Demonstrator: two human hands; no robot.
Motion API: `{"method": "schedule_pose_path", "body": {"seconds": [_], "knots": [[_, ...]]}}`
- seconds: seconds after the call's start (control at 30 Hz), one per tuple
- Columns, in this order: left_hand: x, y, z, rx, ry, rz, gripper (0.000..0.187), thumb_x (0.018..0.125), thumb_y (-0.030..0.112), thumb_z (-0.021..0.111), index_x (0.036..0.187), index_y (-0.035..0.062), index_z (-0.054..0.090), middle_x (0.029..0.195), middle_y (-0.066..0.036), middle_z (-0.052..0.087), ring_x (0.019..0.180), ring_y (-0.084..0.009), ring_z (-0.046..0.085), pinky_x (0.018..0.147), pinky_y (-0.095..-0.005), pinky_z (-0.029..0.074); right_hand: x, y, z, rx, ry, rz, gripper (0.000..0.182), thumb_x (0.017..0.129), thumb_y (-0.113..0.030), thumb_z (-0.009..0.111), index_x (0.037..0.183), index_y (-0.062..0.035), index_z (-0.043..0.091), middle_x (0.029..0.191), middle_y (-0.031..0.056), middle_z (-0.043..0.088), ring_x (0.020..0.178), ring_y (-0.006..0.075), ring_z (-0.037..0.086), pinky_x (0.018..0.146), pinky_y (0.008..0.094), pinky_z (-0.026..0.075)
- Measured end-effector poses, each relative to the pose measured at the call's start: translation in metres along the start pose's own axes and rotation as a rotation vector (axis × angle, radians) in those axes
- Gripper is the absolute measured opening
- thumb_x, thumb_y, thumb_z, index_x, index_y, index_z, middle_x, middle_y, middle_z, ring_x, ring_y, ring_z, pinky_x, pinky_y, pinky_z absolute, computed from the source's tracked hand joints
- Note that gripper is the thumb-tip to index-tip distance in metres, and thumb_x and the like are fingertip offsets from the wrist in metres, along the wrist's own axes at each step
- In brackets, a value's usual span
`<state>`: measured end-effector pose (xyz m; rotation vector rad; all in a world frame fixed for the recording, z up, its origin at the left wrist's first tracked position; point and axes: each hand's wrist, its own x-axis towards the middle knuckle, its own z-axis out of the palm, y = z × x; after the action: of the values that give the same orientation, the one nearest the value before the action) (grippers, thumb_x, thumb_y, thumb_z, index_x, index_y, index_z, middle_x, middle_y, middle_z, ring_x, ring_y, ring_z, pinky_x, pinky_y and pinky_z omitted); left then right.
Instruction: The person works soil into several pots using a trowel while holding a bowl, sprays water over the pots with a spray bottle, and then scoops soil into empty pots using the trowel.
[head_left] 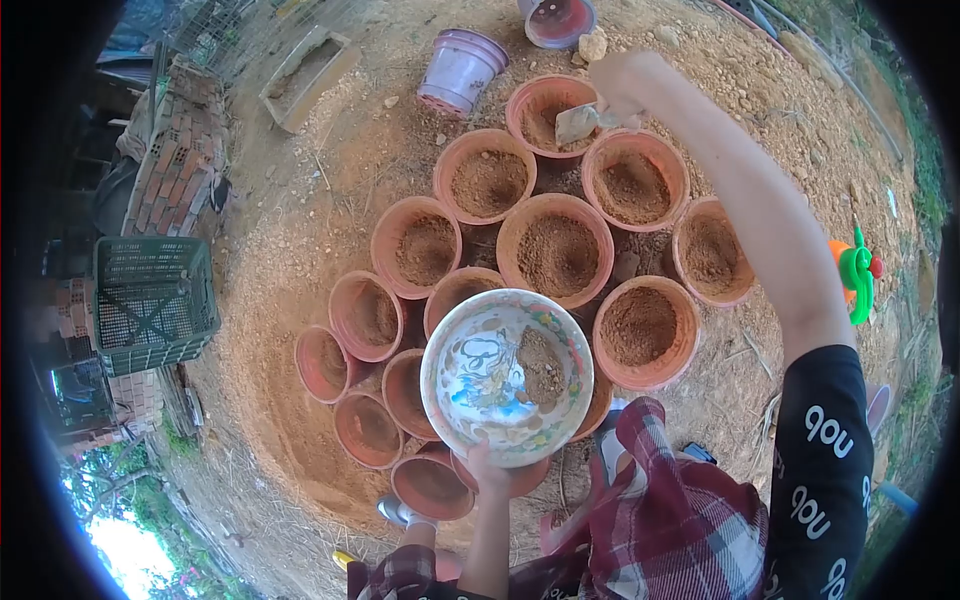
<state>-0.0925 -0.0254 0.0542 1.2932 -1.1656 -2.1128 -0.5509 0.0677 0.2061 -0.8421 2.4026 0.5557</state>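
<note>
The right hand (620,92) squeezes the scoop (577,124), which points to nine o'clock across the far pot (519,103). The left hand (487,466) pinches the bowl (478,352) at six o'clock. The scoop is well apart from the bowl, just past twelve o'clock.

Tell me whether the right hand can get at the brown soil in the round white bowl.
Probably yes: the right hand holds a small pale scoop, and nothing covers the brown soil in the round white bowl, though it would cross above round reddish-brown pots.
</note>
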Motion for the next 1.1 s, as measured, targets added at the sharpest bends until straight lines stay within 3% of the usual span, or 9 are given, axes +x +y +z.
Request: {"method": "schedule_pose_path", "body": {"seconds": [0.07,0.13,0.3,0.6,0.73,0.87,0.97,1.07,1.1], "knots": [[0.001,-0.001,-0.001,0.007,0.013,-0.001,0.063,0.068,0.02,0.047,0.125,-0.0044,0.033,0.111,-0.014,0.051,0.098,-0.0242,0.054,0.08,-0.0314,0.046,0.003,-0.012,0.017,0.085,0.073,0.013,0.034,0.075,-0.032,0.066,0.088,-0.0007,0.067,0.09,0.0094,0.067,0.082,0.0256,0.065,0.067,0.0395,0.052],[0.004,-0.003,-0.004,0.012,0.031,0.001,0.063,0.068,0.02,0.047,0.124,-0.0043,0.033,0.111,-0.014,0.051,0.098,-0.0238,0.054,0.079,-0.0311,0.046,0.028,-0.024,0.065,0.185,0.389,0.075,0.027,0.079,-0.028,0.062,0.082,-0.002,0.068,0.083,0.0097,0.067,0.081,0.0258,0.065,0.064,0.038,0.053],[0.007,-0.003,-0.006,-0.013,0.043,-0.015,0.06,0.07,0.022,0.047,0.123,-0.0028,0.035,0.107,-0.012,0.052,0.092,-0.0214,0.055,0.075,-0.0297,0.046,0.04,-0.037,0.132,0.165,0.509,0.138,0.014,0.075,-0.01,0.057,0.083,-0.0046,0.068,0.078,0.0121,0.067,0.074,0.024,0.067,0.058,0.0336,0.054],[0.012,-0.017,-0.019,-0.043,0.019,0.014,0.059,0.07,0.023,0.047,0.122,-0.0014,0.036,0.105,-0.01,0.052,0.09,-0.0204,0.054,0.074,-0.0282,0.045,0.003,-0.049,0.143,0.324,0.766,0.232,0.015,0.083,-0.012,0.049,0.088,-0.0071,0.063,0.07,0.0117,0.063,0.067,0.0261,0.064,0.057,0.0375,0.052],[0.0,0.003,0.006,-0.024,0.036,0.012,0.058,0.069,0.023,0.048,0.121,-0.0014,0.037,0.103,-0.01,0.052,0.088,-0.0196,0.055,0.071,-0.0273,0.045,0.036,-0.031,0.125,0.336,0.804,0.183,0.017,0.084,-0.014,0.049,0.086,-0.0079,0.065,0.076,0.0123,0.065,0.073,0.0269,0.065,0.062,0.0379,0.052],[0.012,-0.019,-0.026,0.009,-0.03,-0.028,0.064,0.068,0.023,0.049,0.124,-0.0025,0.034,0.111,-0.012,0.05,0.096,-0.0222,0.053,0.08,-0.0312,0.045,0.077,-0.021,0.094,0.423,0.646,0.212,0.019,0.083,-0.016,0.05,0.086,-0.0088,0.067,0.084,0.0127,0.066,0.079,0.0267,0.065,0.067,0.0368,0.053],[0.043,-0.08,-0.089,-0.035,-0.077,0.067,0.065,0.072,0.016,0.048,0.131,-0.0018,0.026,0.125,-0.014,0.041,0.114,-0.0254,0.044,0.096,-0.0374,0.038,0.054,-0.011,0.052,0.251,0.458,0.035,0.02,0.078,-0.021,0.058,0.09,-0.0088,0.069,0.093,0.0115,0.066,0.091,0.0251,0.063,0.072,0.0371,0.052],[0.012,-0.009,-0.021,0.051,-0.03,-0.068,0.07,0.066,0.021,0.048,0.129,-0.0033,0.03,0.122,-0.014,0.043,0.113,-0.0283,0.043,0.098,-0.0374,0.033,0.047,-0.003,0.027,0.072,0.367,-0.067,0.023,0.066,-0.016,0.066,0.085,-0.003,0.067,0.089,0.0138,0.066,0.085,0.0281,0.064,0.069,0.0376,0.051],[0.026,-0.04,-0.043,-0.146,-0.084,0.063,0.058,0.072,0.015,0.048,0.125,-0.005,0.033,0.122,-0.014,0.042,0.112,-0.0256,0.044,0.094,-0.0373,0.038,0.037,-0.002,0.012,0.014,0.286,-0.074,0.03,0.062,-0.022,0.073,0.085,-0.003,0.068,0.089,0.0125,0.067,0.084,0.0262,0.064,0.069,0.0363,0.05]]}}
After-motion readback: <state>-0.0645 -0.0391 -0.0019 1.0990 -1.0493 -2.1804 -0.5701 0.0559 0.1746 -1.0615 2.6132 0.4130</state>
